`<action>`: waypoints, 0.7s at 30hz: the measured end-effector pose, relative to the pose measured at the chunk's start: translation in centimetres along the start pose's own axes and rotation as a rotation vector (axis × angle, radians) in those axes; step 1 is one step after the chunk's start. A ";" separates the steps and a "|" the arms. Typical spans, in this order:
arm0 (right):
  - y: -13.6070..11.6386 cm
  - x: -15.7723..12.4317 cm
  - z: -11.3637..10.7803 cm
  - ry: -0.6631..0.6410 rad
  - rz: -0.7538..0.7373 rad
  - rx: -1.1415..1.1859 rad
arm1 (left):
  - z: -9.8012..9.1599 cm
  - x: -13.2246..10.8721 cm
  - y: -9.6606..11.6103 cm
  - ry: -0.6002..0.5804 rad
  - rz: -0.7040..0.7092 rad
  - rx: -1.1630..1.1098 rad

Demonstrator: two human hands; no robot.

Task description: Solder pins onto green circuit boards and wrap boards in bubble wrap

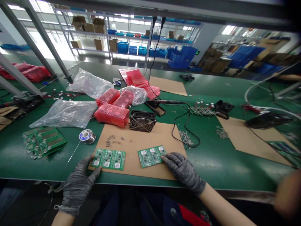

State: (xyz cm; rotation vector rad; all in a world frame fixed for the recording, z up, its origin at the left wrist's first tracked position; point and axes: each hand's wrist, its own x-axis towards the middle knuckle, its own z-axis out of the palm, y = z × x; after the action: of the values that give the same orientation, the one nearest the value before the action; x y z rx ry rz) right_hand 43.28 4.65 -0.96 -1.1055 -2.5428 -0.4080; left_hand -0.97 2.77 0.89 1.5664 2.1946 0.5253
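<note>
Your left hand spreads, fingers parted, against the left board; your right hand touches the right board, its pinch unclear. Both lie on cardboard, seemingly unfinished, small parts loose behind; stacked boards look further along. Beyond the green bench stand shelves.

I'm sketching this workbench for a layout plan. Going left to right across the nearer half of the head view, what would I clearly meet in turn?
Stacked green circuit boards, solder wire spool, first loose circuit board, second loose circuit board, gloved right hand, right-hand cardboard sheet.
</note>
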 end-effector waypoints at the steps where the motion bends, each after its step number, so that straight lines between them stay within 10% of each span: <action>1: 0.0 0.1 -0.3 -0.004 0.018 0.000 | 0.0 0.0 -0.1 -0.006 -0.004 -0.006; 9: -6.3 5.2 -2.1 -0.011 0.488 0.038 | 0.2 0.1 -0.4 -0.034 -0.067 -0.108; 14: -9.6 8.1 -0.5 -0.132 0.435 0.172 | 0.1 0.4 -0.5 -0.029 -0.093 -0.137; 21: -5.6 6.3 -4.2 -0.296 0.243 0.251 | 0.3 0.6 -0.5 -0.059 -0.098 -0.173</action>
State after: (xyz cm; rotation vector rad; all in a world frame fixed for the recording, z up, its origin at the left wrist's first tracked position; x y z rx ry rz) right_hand 35.90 3.41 4.68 -1.4388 -2.5634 0.1450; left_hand -1.37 3.21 0.34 1.3614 2.1085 0.6136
